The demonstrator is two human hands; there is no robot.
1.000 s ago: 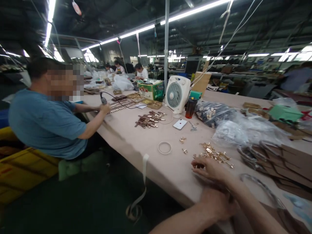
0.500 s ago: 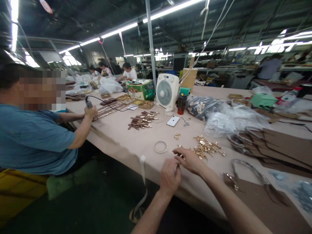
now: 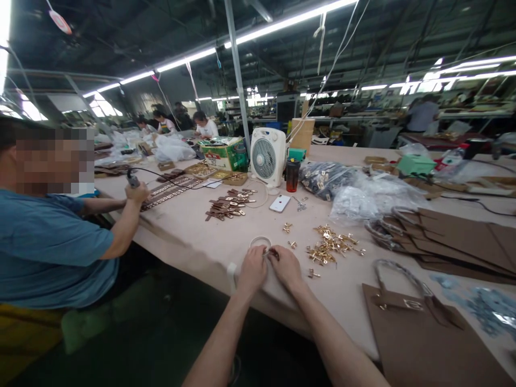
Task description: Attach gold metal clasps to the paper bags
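Left hand (image 3: 252, 269) and right hand (image 3: 287, 267) pinched on small piece (image 3: 273, 252) beside tape ring (image 3: 260, 241) (detail unclear). Probably fitting step; demands steady fingertip alignment.

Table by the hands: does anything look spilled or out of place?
The gold fittings lie in a scattered heap, with a few strays apart from it. A white strap hangs over the table edge. No damage shows.
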